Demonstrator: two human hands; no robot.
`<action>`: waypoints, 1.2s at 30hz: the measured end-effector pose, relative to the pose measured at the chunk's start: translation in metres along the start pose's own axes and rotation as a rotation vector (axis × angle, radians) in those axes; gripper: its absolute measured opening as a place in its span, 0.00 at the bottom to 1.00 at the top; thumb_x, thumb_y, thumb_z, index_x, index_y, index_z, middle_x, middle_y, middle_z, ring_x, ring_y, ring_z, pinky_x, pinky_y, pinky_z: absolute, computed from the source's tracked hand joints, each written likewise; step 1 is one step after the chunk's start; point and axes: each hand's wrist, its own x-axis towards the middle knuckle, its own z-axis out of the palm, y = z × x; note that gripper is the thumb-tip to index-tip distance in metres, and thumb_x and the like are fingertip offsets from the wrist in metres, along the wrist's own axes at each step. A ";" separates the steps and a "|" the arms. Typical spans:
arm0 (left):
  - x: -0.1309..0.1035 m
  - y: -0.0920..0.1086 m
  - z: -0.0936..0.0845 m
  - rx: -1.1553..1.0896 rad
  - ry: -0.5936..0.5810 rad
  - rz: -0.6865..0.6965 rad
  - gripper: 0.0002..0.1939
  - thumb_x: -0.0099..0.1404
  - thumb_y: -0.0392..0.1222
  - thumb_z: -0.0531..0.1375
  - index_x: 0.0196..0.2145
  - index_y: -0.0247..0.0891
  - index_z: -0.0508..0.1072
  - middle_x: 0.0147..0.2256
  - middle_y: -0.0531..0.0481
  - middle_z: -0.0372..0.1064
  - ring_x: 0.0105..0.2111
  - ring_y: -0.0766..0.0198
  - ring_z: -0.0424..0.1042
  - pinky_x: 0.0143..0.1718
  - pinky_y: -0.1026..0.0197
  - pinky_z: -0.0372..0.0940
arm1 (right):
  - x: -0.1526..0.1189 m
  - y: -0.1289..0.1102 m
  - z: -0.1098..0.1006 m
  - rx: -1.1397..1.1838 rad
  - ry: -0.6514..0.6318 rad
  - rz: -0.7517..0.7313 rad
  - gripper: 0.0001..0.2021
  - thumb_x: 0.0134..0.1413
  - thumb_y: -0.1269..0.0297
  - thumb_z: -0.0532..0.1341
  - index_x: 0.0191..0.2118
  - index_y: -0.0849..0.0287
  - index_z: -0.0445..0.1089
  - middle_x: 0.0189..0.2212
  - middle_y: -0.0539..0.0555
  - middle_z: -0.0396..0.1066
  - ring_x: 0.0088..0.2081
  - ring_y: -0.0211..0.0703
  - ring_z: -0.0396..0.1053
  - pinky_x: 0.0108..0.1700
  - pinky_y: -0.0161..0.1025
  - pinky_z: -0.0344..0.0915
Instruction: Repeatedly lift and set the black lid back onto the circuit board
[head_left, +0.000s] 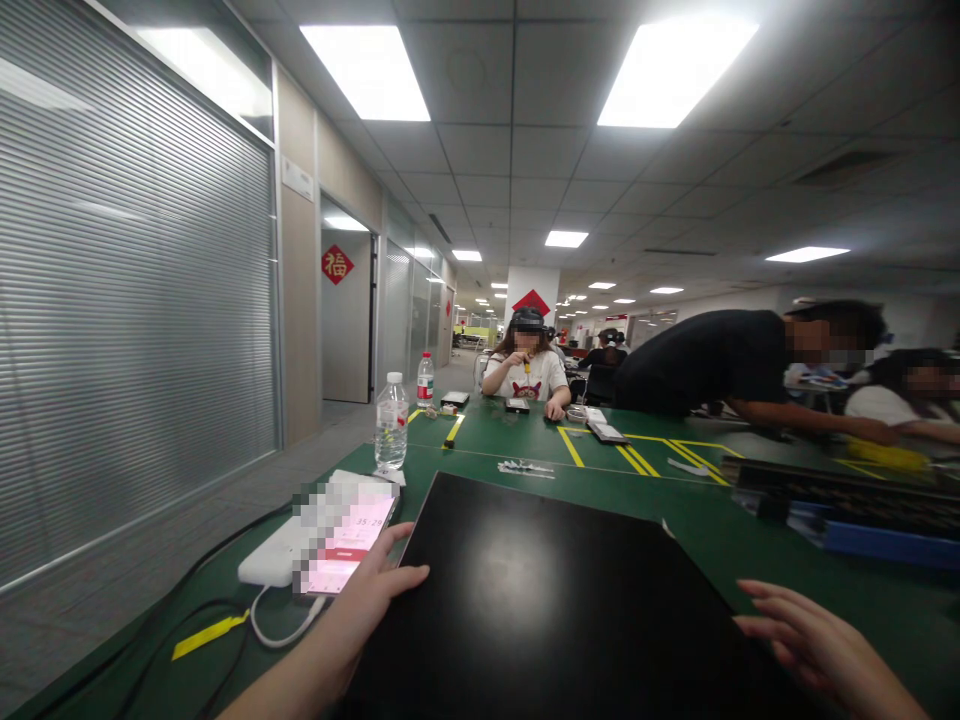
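A large black flat panel, glossy like a screen, lies before me over the green table. My left hand holds its left edge, the thumb on the top face and the other fingers at the side, partly hidden. At the panel's right edge is my right hand, fingers stretched out and slightly apart. Its fingertips are by the edge; whether they touch it I cannot tell. Just beyond my left hand lies a phone with a lit pink display, beside a white box-like device with a white cable.
A clear water bottle stands behind the phone on the green table. Black cables with a yellow tag run along the left. Blue-edged trays lie at right. A person sits opposite; another leans over the table.
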 end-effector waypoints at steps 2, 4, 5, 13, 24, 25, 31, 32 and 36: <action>-0.001 0.000 0.002 -0.006 -0.007 -0.007 0.48 0.51 0.43 0.73 0.66 0.39 0.59 0.28 0.53 0.83 0.31 0.48 0.85 0.38 0.52 0.74 | 0.009 0.007 -0.006 -0.021 -0.028 -0.026 0.25 0.34 0.48 0.68 0.42 0.53 0.79 0.30 0.63 0.84 0.24 0.48 0.73 0.21 0.35 0.62; -0.001 -0.002 0.003 -0.021 -0.014 -0.005 0.50 0.51 0.41 0.74 0.67 0.38 0.57 0.28 0.53 0.84 0.30 0.49 0.85 0.38 0.53 0.74 | 0.016 0.012 -0.010 -0.048 -0.041 -0.050 0.25 0.37 0.45 0.67 0.42 0.53 0.79 0.30 0.63 0.84 0.24 0.49 0.73 0.20 0.37 0.62; 0.000 -0.002 0.004 -0.030 -0.017 -0.003 0.51 0.50 0.41 0.74 0.68 0.38 0.56 0.28 0.52 0.84 0.30 0.49 0.85 0.38 0.53 0.75 | 0.018 0.013 -0.011 -0.065 -0.042 -0.058 0.25 0.38 0.44 0.66 0.43 0.52 0.79 0.30 0.63 0.84 0.24 0.50 0.74 0.20 0.38 0.63; -0.003 -0.001 0.006 -0.030 -0.035 -0.022 0.57 0.50 0.42 0.76 0.71 0.34 0.52 0.30 0.50 0.85 0.27 0.50 0.83 0.35 0.54 0.75 | 0.009 0.004 -0.003 -0.074 0.019 -0.032 0.23 0.35 0.46 0.65 0.39 0.50 0.77 0.30 0.63 0.84 0.31 0.57 0.79 0.23 0.41 0.63; -0.006 0.002 0.008 -0.004 -0.010 -0.006 0.55 0.50 0.43 0.75 0.70 0.33 0.54 0.28 0.52 0.84 0.28 0.51 0.84 0.36 0.54 0.75 | 0.005 0.003 -0.002 -0.112 0.024 -0.060 0.23 0.36 0.45 0.63 0.40 0.50 0.76 0.29 0.61 0.83 0.23 0.49 0.72 0.22 0.39 0.61; -0.007 0.002 0.009 -0.013 -0.005 -0.003 0.56 0.50 0.42 0.75 0.70 0.33 0.54 0.29 0.51 0.85 0.29 0.50 0.84 0.37 0.54 0.75 | 0.004 0.003 -0.002 -0.117 0.020 -0.072 0.24 0.36 0.44 0.63 0.41 0.50 0.76 0.29 0.61 0.84 0.23 0.48 0.72 0.22 0.39 0.61; -0.001 -0.001 0.006 -0.025 -0.007 -0.007 0.58 0.49 0.43 0.76 0.71 0.31 0.53 0.31 0.48 0.86 0.28 0.49 0.84 0.40 0.51 0.76 | 0.012 0.008 -0.004 -0.130 -0.001 -0.085 0.22 0.36 0.44 0.64 0.38 0.50 0.78 0.30 0.62 0.84 0.23 0.49 0.73 0.21 0.40 0.63; 0.001 -0.002 0.005 -0.025 -0.012 -0.008 0.59 0.48 0.44 0.77 0.71 0.31 0.54 0.31 0.48 0.86 0.29 0.47 0.84 0.40 0.50 0.75 | 0.017 0.012 -0.005 -0.126 -0.002 -0.084 0.22 0.36 0.44 0.64 0.38 0.49 0.78 0.29 0.62 0.84 0.22 0.50 0.73 0.20 0.40 0.63; 0.011 -0.008 0.000 -0.070 -0.011 -0.012 0.63 0.45 0.46 0.79 0.71 0.32 0.52 0.31 0.46 0.86 0.35 0.41 0.86 0.41 0.49 0.74 | 0.042 0.036 -0.012 -0.127 0.017 -0.125 0.20 0.42 0.43 0.64 0.37 0.48 0.80 0.28 0.61 0.83 0.23 0.53 0.75 0.19 0.41 0.65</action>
